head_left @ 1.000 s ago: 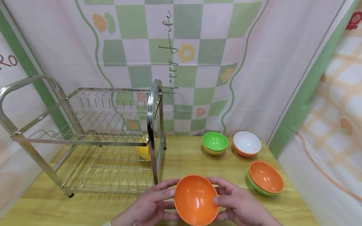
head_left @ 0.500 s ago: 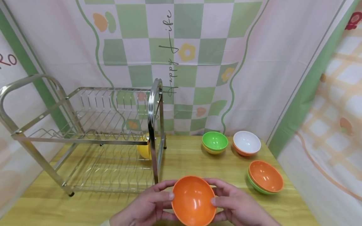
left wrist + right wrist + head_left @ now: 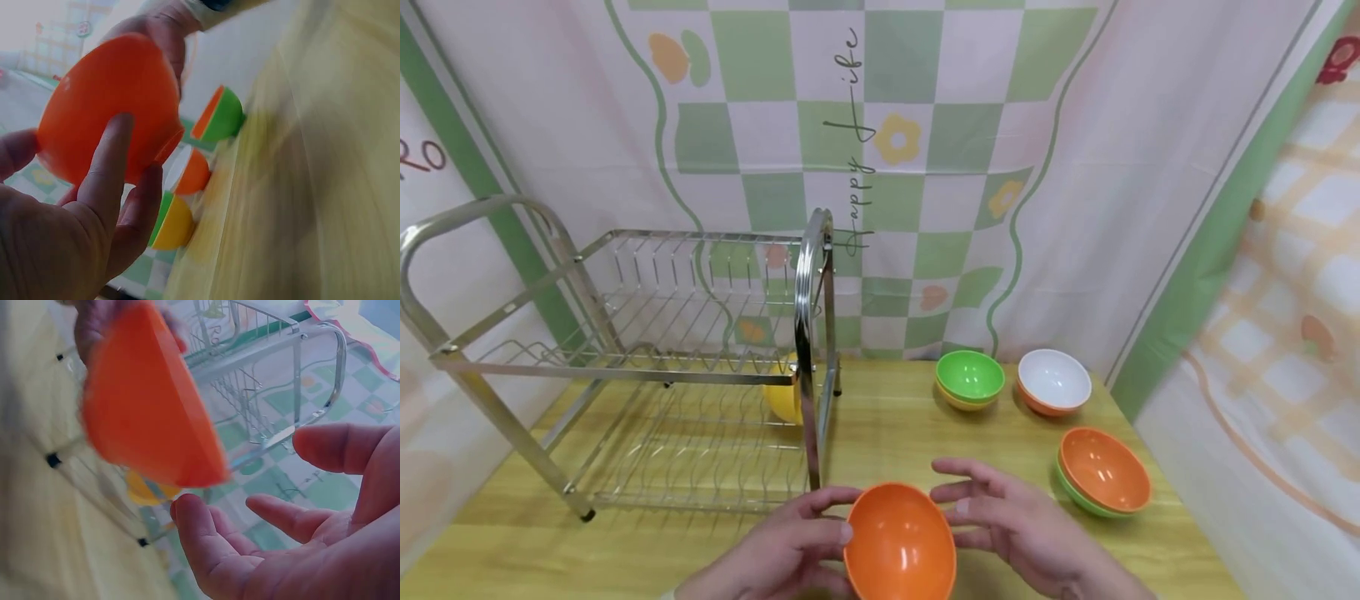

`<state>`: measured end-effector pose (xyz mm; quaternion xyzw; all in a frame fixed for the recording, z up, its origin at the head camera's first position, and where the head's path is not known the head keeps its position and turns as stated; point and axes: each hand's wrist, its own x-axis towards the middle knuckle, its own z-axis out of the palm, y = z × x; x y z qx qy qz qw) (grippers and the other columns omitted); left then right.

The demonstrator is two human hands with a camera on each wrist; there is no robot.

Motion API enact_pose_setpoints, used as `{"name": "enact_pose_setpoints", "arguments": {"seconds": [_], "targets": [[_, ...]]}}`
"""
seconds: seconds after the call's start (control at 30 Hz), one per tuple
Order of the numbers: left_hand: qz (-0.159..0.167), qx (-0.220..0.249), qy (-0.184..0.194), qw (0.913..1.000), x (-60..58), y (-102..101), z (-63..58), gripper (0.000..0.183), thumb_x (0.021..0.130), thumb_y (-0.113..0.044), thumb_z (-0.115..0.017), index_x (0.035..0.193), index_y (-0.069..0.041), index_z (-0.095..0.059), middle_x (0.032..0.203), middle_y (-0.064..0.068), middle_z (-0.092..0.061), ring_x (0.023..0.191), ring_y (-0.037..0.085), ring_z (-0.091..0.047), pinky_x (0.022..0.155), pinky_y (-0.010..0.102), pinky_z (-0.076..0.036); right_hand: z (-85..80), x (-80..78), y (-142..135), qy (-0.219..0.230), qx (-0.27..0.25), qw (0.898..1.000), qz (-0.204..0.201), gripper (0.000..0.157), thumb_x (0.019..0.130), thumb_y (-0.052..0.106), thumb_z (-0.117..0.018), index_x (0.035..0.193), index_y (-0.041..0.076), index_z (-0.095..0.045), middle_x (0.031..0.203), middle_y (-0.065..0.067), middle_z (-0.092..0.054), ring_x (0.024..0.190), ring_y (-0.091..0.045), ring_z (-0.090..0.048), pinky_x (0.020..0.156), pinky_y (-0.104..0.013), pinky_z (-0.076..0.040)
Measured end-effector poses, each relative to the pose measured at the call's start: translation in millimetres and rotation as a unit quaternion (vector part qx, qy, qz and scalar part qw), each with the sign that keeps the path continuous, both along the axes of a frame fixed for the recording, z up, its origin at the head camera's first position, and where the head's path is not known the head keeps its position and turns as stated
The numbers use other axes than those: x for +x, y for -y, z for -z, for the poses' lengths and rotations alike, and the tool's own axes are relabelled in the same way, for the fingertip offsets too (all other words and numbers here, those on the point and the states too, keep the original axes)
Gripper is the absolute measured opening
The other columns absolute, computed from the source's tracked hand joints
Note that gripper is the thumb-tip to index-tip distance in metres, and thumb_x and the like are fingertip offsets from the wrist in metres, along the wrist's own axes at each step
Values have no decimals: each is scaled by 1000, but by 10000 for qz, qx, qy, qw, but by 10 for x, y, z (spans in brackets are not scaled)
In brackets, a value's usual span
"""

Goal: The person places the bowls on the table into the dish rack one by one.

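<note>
An orange bowl [image 3: 901,542] is held above the near edge of the wooden table, tilted so its inside shows in the head view. My left hand [image 3: 786,546] grips it from the left, thumb at the rim and fingers behind; in the left wrist view the fingers [image 3: 107,165] spread over the bowl's outer wall. On the other side, my right hand [image 3: 1018,529] is apart from the bowl with loosely spread fingers and nothing in them. The right wrist view shows a gap between the right fingertips [image 3: 192,509] and the bowl.
A two-tier metal dish rack [image 3: 625,377] stands on the left, with a yellow object [image 3: 781,402] at its right end. Stacked bowls sit on the right: green [image 3: 970,375] over yellow, white [image 3: 1055,379] over orange, and orange [image 3: 1105,468] over green. A patterned curtain [image 3: 895,200] hangs behind.
The right hand has let go of the orange bowl and drawn away to the right. The bowl, now in the left hand alone, has shifted slightly left and down in the head view.
</note>
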<state>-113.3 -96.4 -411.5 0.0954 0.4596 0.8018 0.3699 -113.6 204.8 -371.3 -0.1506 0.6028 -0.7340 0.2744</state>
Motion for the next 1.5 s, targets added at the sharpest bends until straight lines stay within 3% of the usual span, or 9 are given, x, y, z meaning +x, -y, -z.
{"name": "enact_pose_setpoints", "arguments": {"seconds": [0.13, 0.3, 0.43, 0.63, 0.83, 0.97, 1.2, 1.37, 1.5], "targets": [[27, -505, -285, 9983, 10, 115, -16, 49, 94, -8, -63, 140, -2, -50, 120, 21, -59, 92, 34, -68, 78, 45, -59, -144, -79, 93, -775, 870, 9920, 485, 53, 101, 11, -57, 147, -5, -38, 136, -23, -48, 120, -38, -54, 96, -44, -50], [210, -995, -668, 9926, -11, 301, -104, 49, 93, -9, -64, 139, -1, -52, 120, 19, -59, 96, 33, -66, 76, 45, -59, -334, -167, 286, -1619, 1845, 9671, 665, 52, 99, 20, -63, 146, 4, -46, 137, -17, -52, 124, -35, -53, 97, -41, -49], [171, -1513, -1141, 9817, -17, 481, -201, 46, 90, -6, -65, 135, 0, -56, 121, 18, -57, 94, 34, -65, 70, 45, -60, -431, -236, 499, -2093, 2274, 9488, 649, 51, 97, 25, -68, 144, 13, -51, 136, -9, -55, 122, -29, -55, 95, -38, -51], [168, -2050, -1547, 9663, -54, 751, -372, 43, 90, -5, -66, 132, -1, -59, 122, 16, -58, 90, 34, -64, 65, 47, -60, -530, -297, 761, -2675, 2413, 9315, 508, 50, 96, 24, -68, 143, 19, -52, 136, -4, -55, 123, -26, -55, 100, -40, -48], [162, -2310, -1832, 9554, -123, 1006, -541, 43, 93, -9, -66, 134, 0, -56, 122, 18, -57, 90, 35, -63, 67, 49, -60, -565, -322, 971, -2739, 2184, 9350, 547, 53, 96, 23, -68, 146, 23, -49, 136, 1, -56, 123, -20, -55, 99, -36, -48], [-124, -2525, -2095, 9446, -167, 1137, -642, 48, 94, -9, -66, 138, 3, -52, 123, 19, -55, 93, 36, -61, 68, 54, -59, -531, -338, 1097, -2890, 1907, 9356, 690, 51, 96, 15, -67, 144, 23, -51, 134, 2, -57, 120, -19, -58, 96, -30, -50], [-1043, -3565, -2390, 8972, -169, 1269, -782, 55, 93, -15, -71, 141, 0, -50, 128, 19, -54, 96, 32, -60, 68, 46, -60, -462, -360, 1280, -3175, 1533, 9321, 831, 46, 96, 6, -65, 140, 15, -56, 127, 2, -63, 114, -12, -60, 92, -30, -53], [-1415, -3932, -2499, 8735, -155, 1297, -840, 58, 92, -18, -72, 143, -2, -48, 132, 18, -51, 96, 29, -60, 69, 41, -60, -447, -350, 1338, -3118, 1501, 9330, 985, 40, 96, 11, -67, 135, 10, -59, 120, 2, -67, 109, -12, -63, 89, -30, -54], [-1517, -4153, -2632, 8574, -153, 1308, -873, 60, 92, -21, -73, 143, -3, -48, 132, 19, -51, 94, 28, -61, 69, 38, -60, -447, -353, 1369, -3084, 1583, 9309, 1149, 37, 95, 16, -70, 131, 12, -63, 114, 4, -69, 102, -12, -65, 85, -30, -55]]}}
